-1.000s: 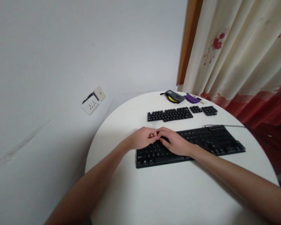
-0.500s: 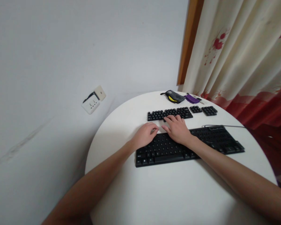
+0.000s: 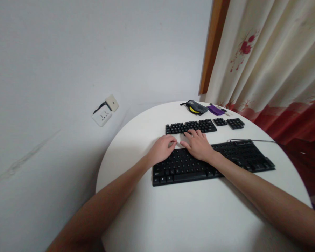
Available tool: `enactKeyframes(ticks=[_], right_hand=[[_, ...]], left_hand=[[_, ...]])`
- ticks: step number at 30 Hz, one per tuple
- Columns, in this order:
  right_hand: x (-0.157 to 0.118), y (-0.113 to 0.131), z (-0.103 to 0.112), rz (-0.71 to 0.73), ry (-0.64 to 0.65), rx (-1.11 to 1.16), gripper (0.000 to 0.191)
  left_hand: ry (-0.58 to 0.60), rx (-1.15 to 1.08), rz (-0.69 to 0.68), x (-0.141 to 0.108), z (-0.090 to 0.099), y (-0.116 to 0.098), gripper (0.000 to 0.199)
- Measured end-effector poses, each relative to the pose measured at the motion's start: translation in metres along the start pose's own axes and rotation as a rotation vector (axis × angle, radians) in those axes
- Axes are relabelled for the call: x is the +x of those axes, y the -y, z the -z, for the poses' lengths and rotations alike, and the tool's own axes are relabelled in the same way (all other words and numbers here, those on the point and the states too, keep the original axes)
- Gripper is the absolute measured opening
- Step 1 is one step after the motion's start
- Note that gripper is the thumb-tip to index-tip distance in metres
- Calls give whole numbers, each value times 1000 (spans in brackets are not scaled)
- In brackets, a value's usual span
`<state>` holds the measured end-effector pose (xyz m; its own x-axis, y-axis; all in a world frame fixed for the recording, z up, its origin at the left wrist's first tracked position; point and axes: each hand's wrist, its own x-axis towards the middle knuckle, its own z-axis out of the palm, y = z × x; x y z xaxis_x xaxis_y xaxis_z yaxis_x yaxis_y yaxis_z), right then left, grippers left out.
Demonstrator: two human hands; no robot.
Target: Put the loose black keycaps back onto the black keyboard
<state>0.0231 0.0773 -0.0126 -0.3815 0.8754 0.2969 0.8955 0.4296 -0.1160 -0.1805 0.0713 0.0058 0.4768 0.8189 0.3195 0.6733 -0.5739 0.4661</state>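
Note:
A black keyboard lies on the white round table; many of its key places look bare, while the bottom row has keycaps. Behind it stand rows of loose black keycaps, with two smaller groups to their right. Over the keyboard's upper left part, my left hand has thumb and fingertips pinched together; anything between them is too small to make out. My right hand reaches over the keyboard, its thumb apart and its fingertips at a dark keycap by the front edge of the rows.
A dark grey pouch with yellow inside and a purple cloth lie at the table's back. A cable runs off to the right. The wall with a socket is on the left, a curtain on the right.
The view has shifted slightly. Both hands have stayed nearly in place, with my left hand's fingertips a little further left.

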Motion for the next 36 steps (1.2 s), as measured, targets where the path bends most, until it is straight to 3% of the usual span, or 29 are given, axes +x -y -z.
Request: enactKeyframes(ticks=[15,28,36], right_hand=[[-4,0,4,83,2,70,52],[-3,0,8,145,76,97,54],[-5,0,10,167,76,191,47]], left_hand=[[-18,101,-12,-1,-7,10,19],[56,121,-69,-3,-11,13,37],[110,101,-126,-2,-8,12,32]])
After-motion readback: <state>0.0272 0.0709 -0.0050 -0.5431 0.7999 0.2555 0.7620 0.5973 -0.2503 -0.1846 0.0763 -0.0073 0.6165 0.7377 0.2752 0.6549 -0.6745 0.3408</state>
